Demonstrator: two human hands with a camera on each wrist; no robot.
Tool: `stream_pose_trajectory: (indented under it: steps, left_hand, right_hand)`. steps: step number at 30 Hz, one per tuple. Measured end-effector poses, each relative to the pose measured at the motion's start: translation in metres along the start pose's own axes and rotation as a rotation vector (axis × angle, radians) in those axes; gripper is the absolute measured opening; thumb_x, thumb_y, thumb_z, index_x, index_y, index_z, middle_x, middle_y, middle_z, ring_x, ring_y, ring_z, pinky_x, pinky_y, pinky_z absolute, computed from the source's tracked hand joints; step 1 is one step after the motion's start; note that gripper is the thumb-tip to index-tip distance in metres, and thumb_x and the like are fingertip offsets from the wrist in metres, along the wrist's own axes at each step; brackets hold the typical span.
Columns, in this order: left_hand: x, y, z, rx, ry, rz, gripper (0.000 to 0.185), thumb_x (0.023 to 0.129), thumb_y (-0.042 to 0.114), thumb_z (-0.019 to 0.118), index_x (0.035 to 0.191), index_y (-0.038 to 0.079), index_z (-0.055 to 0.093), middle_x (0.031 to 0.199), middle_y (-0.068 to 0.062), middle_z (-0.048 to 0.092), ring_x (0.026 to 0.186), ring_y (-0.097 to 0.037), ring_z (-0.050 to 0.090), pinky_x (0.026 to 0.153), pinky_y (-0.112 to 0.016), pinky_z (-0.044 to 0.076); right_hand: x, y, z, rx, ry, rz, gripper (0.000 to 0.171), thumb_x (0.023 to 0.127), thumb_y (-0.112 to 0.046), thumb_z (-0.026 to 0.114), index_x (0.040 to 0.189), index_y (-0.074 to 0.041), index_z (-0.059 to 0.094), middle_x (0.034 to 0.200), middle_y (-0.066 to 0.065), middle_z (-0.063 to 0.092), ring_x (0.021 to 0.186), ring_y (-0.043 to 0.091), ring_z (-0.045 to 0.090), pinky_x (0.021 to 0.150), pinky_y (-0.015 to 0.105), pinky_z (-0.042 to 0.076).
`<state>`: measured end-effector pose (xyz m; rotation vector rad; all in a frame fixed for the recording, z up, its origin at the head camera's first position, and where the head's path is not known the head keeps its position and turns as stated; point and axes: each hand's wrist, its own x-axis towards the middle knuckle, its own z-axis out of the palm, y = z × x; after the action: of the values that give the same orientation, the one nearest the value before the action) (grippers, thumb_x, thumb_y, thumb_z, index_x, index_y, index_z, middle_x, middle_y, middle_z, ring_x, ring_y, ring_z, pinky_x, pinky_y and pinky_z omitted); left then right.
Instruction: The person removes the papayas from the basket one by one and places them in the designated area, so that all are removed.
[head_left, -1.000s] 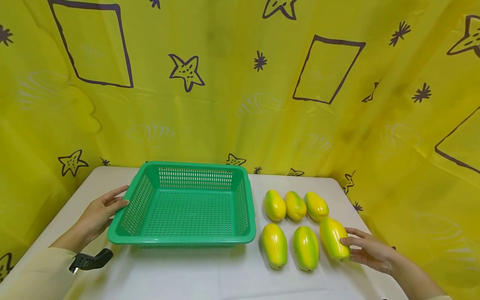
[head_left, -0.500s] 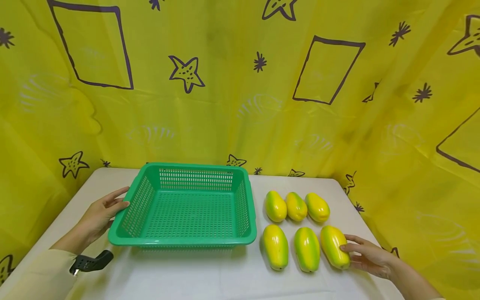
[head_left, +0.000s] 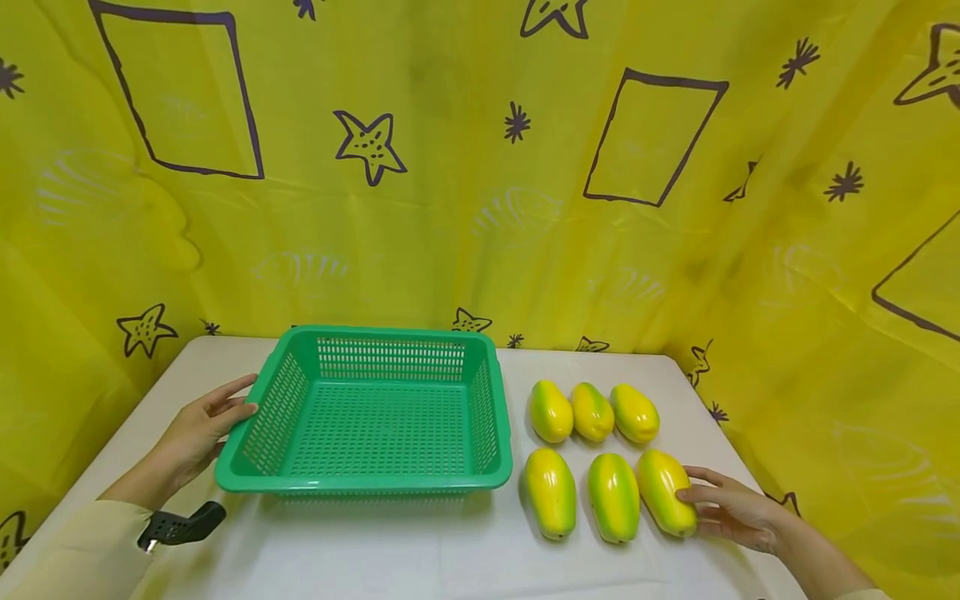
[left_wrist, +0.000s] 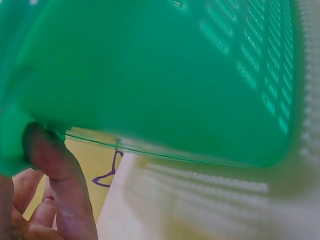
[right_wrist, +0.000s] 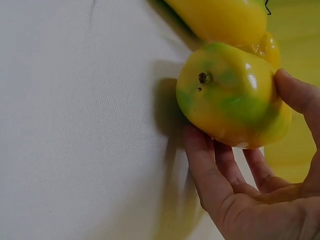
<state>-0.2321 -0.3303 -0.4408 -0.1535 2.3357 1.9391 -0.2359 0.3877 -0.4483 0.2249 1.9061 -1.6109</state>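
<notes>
My left hand (head_left: 197, 437) grips the left rim of a green plastic basket (head_left: 363, 483), which has slotted walls and a perforated bottom with nothing in it. In the left wrist view the thumb (left_wrist: 62, 177) lies against the basket's rim (left_wrist: 12, 145). At the right, my right hand (head_left: 731, 508) holds a yellow-green papaya (head_left: 666, 493) from its right side. The right wrist view shows the thumb on one side of this papaya (right_wrist: 230, 95) and the fingers (right_wrist: 207, 170) along the other, its stem end towards the camera.
Left of the held papaya lie two more in the front row, a middle papaya (head_left: 613, 498) and a left papaya (head_left: 551, 493). Behind them three others, among them a papaya (head_left: 592, 412), form a back row. A yellow patterned curtain (head_left: 435, 250) encloses the white table (head_left: 375, 550).
My right hand has brought its papaya down towards the front, from touching the back row to lining up with the front row. The left hand and basket have stayed in place.
</notes>
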Motion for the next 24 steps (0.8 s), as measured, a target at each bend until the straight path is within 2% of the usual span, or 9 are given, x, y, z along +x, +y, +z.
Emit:
stream_pose_trajectory:
  steps: [7, 11, 15, 20, 22, 24]
  left_hand:
    - [-0.002, -0.001, 0.000, -0.009, 0.001, 0.000, 0.073, 0.100, 0.027, 0.058, 0.158, 0.009, 0.017, 0.099, 0.021, 0.058, 0.086, -0.001, 0.063, 0.075, -0.027, 0.058]
    - [-0.004, 0.000, -0.003, 0.003, 0.005, 0.004, 0.072, 0.100, 0.028, 0.058, 0.158, 0.011, 0.018, 0.098, 0.023, 0.058, 0.086, -0.001, 0.063, 0.075, -0.028, 0.059]
    - [-0.005, 0.001, -0.005, 0.007, 0.002, 0.020, 0.074, 0.100, 0.029, 0.059, 0.158, 0.011, 0.018, 0.098, 0.023, 0.059, 0.085, -0.002, 0.064, 0.074, -0.029, 0.059]
    - [-0.005, 0.001, -0.005, 0.008, -0.003, 0.019, 0.072, 0.101, 0.027, 0.057, 0.158, 0.009, 0.017, 0.099, 0.023, 0.059, 0.086, -0.001, 0.064, 0.075, -0.028, 0.059]
    - [-0.004, 0.001, -0.004, 0.004, -0.002, 0.015, 0.072, 0.101, 0.027, 0.057, 0.158, 0.010, 0.017, 0.099, 0.022, 0.058, 0.087, -0.001, 0.064, 0.075, -0.028, 0.059]
    - [-0.003, 0.000, -0.003, 0.007, -0.002, 0.012, 0.071, 0.101, 0.026, 0.056, 0.158, 0.010, 0.017, 0.099, 0.021, 0.058, 0.087, -0.001, 0.063, 0.075, -0.029, 0.059]
  right_hand:
    - [0.001, -0.001, 0.003, -0.019, -0.007, 0.008, 0.086, 0.098, -0.016, 0.058, 0.150, 0.010, -0.006, 0.129, 0.021, 0.045, 0.103, 0.018, 0.058, 0.094, 0.044, 0.053]
    - [0.001, -0.004, 0.006, -0.066, 0.008, 0.014, 0.088, 0.097, -0.019, 0.059, 0.150, 0.009, -0.006, 0.132, 0.025, 0.043, 0.104, 0.018, 0.058, 0.093, 0.047, 0.053]
    - [0.002, -0.005, 0.006, -0.107, 0.014, 0.009, 0.088, 0.097, -0.020, 0.060, 0.150, 0.009, -0.003, 0.129, 0.023, 0.047, 0.104, 0.017, 0.059, 0.093, 0.048, 0.053]
    - [0.000, -0.005, -0.001, -0.093, -0.011, -0.036, 0.073, 0.099, -0.019, 0.058, 0.150, 0.007, 0.012, 0.122, 0.013, 0.050, 0.104, 0.016, 0.057, 0.094, 0.049, 0.053]
    - [-0.002, -0.007, -0.005, -0.079, -0.017, -0.050, 0.061, 0.100, -0.018, 0.057, 0.148, 0.001, 0.026, 0.121, 0.008, 0.051, 0.105, 0.016, 0.058, 0.094, 0.049, 0.053]
    - [-0.004, -0.010, -0.009, -0.092, -0.030, -0.071, 0.055, 0.101, -0.019, 0.056, 0.147, -0.002, 0.032, 0.120, 0.003, 0.054, 0.106, 0.016, 0.059, 0.095, 0.049, 0.052]
